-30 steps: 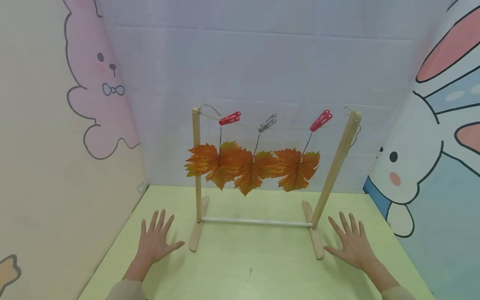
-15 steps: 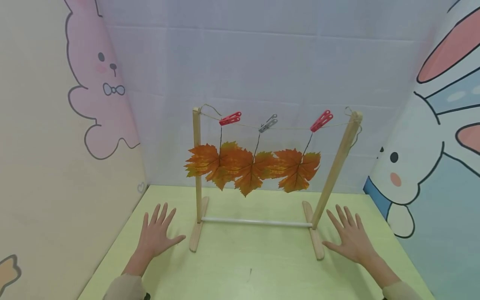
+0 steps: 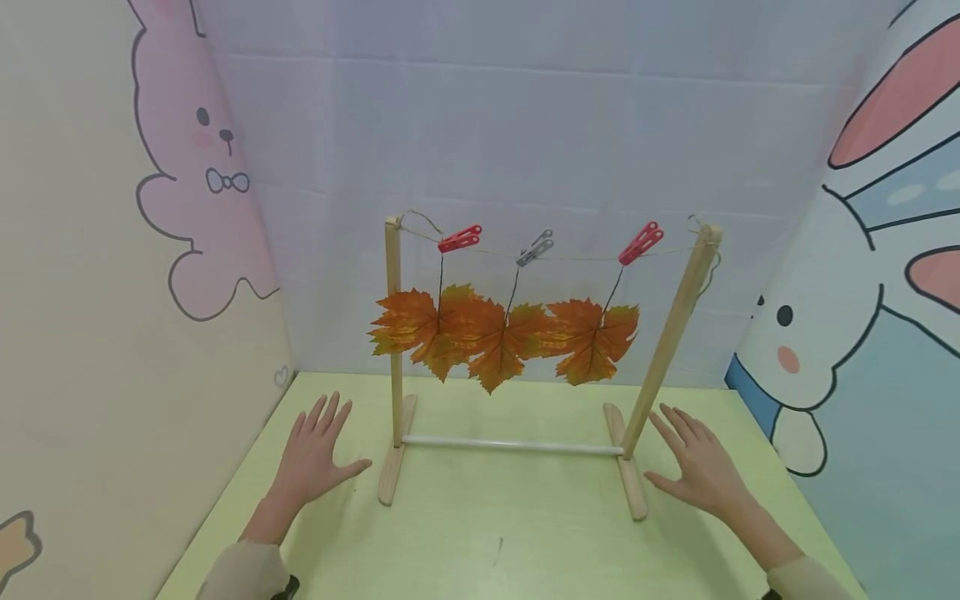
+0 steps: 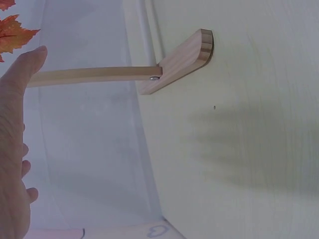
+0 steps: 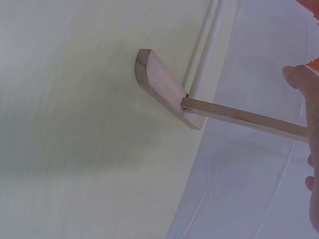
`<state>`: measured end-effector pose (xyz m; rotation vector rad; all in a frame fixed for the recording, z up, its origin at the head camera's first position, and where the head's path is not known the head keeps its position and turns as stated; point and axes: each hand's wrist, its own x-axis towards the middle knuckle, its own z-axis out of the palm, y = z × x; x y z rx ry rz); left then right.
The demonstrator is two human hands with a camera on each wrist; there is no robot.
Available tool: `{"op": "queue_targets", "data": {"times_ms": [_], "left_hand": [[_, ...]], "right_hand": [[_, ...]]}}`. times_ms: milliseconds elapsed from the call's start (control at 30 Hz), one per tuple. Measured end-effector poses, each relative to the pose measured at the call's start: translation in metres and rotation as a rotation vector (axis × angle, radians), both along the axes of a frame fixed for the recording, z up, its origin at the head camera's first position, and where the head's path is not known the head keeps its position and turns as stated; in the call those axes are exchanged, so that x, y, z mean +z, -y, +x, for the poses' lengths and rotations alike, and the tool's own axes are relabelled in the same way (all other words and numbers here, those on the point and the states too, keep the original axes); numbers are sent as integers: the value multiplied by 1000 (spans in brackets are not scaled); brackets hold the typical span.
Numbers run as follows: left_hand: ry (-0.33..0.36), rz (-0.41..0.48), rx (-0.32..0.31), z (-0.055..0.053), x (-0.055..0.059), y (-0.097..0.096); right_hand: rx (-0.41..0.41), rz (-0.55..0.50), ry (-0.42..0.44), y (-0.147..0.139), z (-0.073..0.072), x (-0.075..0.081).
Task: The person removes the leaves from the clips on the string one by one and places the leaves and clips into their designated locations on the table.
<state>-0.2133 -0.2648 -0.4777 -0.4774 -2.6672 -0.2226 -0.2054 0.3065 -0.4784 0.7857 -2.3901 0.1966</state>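
Observation:
A small wooden rack stands on the table, its left post [image 3: 393, 375] and right post [image 3: 667, 350] joined low down by a white rod [image 3: 510, 445]. Along the string between the post tops sit a red clothespin [image 3: 459, 239], a grey clothespin [image 3: 536, 248] and another red clothespin [image 3: 641, 243]. From them hang three orange artificial leaves by dark stems: a left leaf [image 3: 427, 329], a middle leaf [image 3: 498, 342] and a right leaf [image 3: 592, 337]. My left hand [image 3: 311, 458], fingers spread, is beside the left foot, holding nothing. My right hand [image 3: 701, 467], likewise spread, is beside the right foot.
The pale green table [image 3: 480, 533] meets a whitish cloth backdrop [image 3: 525, 133] behind the rack. Side panels carry a pink cartoon animal [image 3: 198, 200] on the left and a white cartoon rabbit [image 3: 817, 317] on the right. A tiny dark strand [image 3: 499, 550] lies near the front.
Both hands have moved slightly forward and up from the table beside the rack, fingers still extended. The rack, clothespins and leaves stay as they were.

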Motion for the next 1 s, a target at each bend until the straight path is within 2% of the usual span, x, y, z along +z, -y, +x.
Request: {"op": "queue_targets", "data": {"times_ms": [300, 467, 600, 800, 1000], "left_hand": [[-40, 65, -59, -10, 13, -2], [-1, 150, -74, -11, 25, -7], [10, 177, -88, -9, 38, -12], [-14, 201, -113, -10, 52, -18], [9, 225, -101, -12, 63, -23]], "right_hand": [[73, -72, -58, 5, -4, 14], [110, -79, -121, 9, -7, 25], [145, -77, -158, 14, -10, 36], [154, -96, -158, 17, -14, 49], [153, -103, -158, 21, -15, 56]]}}
